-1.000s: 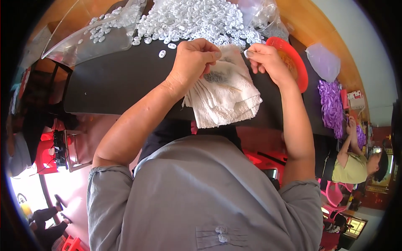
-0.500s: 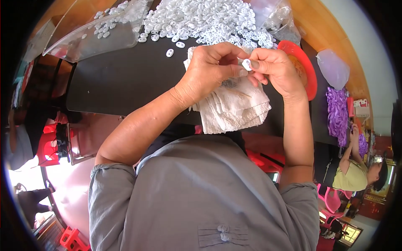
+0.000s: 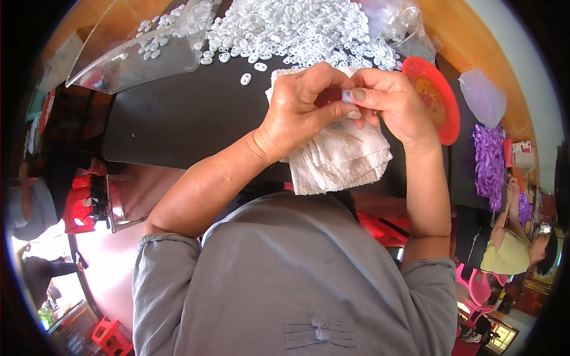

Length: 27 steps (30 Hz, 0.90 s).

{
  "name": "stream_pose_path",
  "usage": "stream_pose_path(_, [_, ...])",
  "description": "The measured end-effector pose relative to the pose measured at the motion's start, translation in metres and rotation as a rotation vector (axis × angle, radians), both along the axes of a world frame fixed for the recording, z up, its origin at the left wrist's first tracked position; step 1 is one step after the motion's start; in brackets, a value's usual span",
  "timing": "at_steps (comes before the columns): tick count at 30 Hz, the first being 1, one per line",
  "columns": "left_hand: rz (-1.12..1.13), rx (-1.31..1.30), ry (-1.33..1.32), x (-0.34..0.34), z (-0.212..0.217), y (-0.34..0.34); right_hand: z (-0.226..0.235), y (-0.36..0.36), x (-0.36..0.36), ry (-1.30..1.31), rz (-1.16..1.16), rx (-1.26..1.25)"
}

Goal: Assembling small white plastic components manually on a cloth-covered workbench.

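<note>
Left hand [image 3: 303,110]: we pinch a small white piece [image 3: 348,96], mostly hidden.
Right hand [image 3: 395,104]: grip closed on the same piece.
Cloth [image 3: 341,157]: half covered on the counter [image 3: 178,118].

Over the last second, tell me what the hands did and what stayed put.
The left hand and right hand closed together over the white cloth; they were apart a second ago. Both now pinch one small white piece between their fingertips. The heap of white pieces, red plate and clear plastic tray stayed put.
</note>
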State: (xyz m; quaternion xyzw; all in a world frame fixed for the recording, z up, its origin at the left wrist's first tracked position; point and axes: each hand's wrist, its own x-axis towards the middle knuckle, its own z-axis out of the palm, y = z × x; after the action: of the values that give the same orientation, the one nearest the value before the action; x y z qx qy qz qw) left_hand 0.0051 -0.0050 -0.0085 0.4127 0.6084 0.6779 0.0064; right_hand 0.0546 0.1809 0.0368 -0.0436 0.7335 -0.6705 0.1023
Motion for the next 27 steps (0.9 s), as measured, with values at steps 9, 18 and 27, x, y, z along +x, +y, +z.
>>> stream_pose_path(9, [-0.045, -0.014, 0.037, -0.001, 0.007, -0.006, -0.002, 0.002, -0.001, -0.048, 0.044, -0.141])
stream_pose_path(18, [-0.189, 0.137, -0.214, -0.001, 0.006, -0.006, -0.009, -0.002, 0.005, -0.028, 0.018, -0.124])
stream_pose_path(27, [-0.273, 0.14, -0.305, -0.002, 0.011, -0.002, -0.014, -0.006, 0.007, -0.077, -0.104, -0.237])
